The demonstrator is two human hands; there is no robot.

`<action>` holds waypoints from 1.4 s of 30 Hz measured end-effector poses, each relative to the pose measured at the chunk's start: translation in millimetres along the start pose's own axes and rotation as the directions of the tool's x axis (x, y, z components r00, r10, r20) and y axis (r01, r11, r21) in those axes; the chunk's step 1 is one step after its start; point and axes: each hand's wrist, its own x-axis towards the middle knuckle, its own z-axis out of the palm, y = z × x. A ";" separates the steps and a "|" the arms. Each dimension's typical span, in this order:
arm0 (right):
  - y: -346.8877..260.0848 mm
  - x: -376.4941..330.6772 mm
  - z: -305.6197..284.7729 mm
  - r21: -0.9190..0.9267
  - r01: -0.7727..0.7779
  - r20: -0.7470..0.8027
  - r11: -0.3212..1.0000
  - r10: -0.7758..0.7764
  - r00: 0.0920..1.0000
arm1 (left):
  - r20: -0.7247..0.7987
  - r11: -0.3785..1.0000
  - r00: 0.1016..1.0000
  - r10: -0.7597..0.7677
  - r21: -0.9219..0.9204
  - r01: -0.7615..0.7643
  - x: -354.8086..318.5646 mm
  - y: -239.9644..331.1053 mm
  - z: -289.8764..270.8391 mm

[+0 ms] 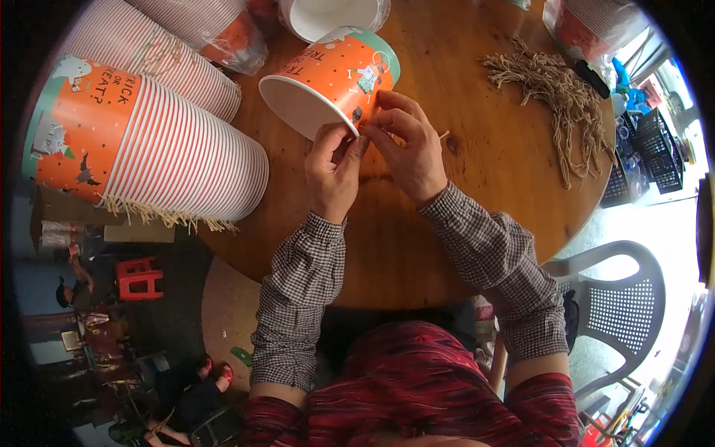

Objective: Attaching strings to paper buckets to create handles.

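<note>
At the left of the frame lay a large stack of nested buckets [186, 145], cut twine ends [167, 214] fringing its lower edge; judging by those, the buckets in it seemed already strung. Above it, in the upper left, a second stack [115, 37] had some strands across it, though how many of its buckets carried twine could not be told. A plastic-wrapped stack [182, 21] sat beyond, and looked untouched.

Just above the middle of the frame was the orange bucket [328, 82], tipped over, its mouth toward the lower left. The left hand [331, 171] pinched its rim between thumb and fingers. The right hand [408, 145] had its fingertips closed together at the bucket's side, beside the left; what lay between them was hidden. A short pale tip [445, 135] stuck out past its knuckles, perhaps twine, so this bucket appeared partway through, with no finished handle visible.

In the upper right, a loose heap of twine [562, 108] lay unused on the table [402, 257], and another wrapped stack [596, 26] stood near the edge, so plenty seemed left.
</note>
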 end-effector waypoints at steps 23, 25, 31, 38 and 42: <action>-17.4 -3.6 -2.7 0.030 -0.236 0.129 0.971 0.231 0.964 | -0.231 0.970 0.962 0.145 0.227 -0.092 8.1 3.8 -7.6; -17.4 -3.4 -6.5 0.050 -0.159 0.085 0.986 0.154 0.984 | -0.104 0.800 0.870 0.482 0.458 -0.388 10.8 10.0 -9.3; -14.1 -3.0 -6.9 0.102 0.044 0.166 0.994 -0.060 0.984 | 0.033 0.708 0.823 0.567 0.491 -0.507 4.4 17.1 -4.2; 12.6 -3.6 -1.3 0.317 -0.174 0.182 0.932 0.120 0.976 | -0.029 0.910 0.934 0.357 0.237 -0.341 3.1 27.3 4.8; 2.7 4.7 -10.9 0.366 -0.227 0.101 0.903 0.203 0.974 | 0.063 0.927 0.947 0.314 0.194 -0.321 15.3 30.0 19.5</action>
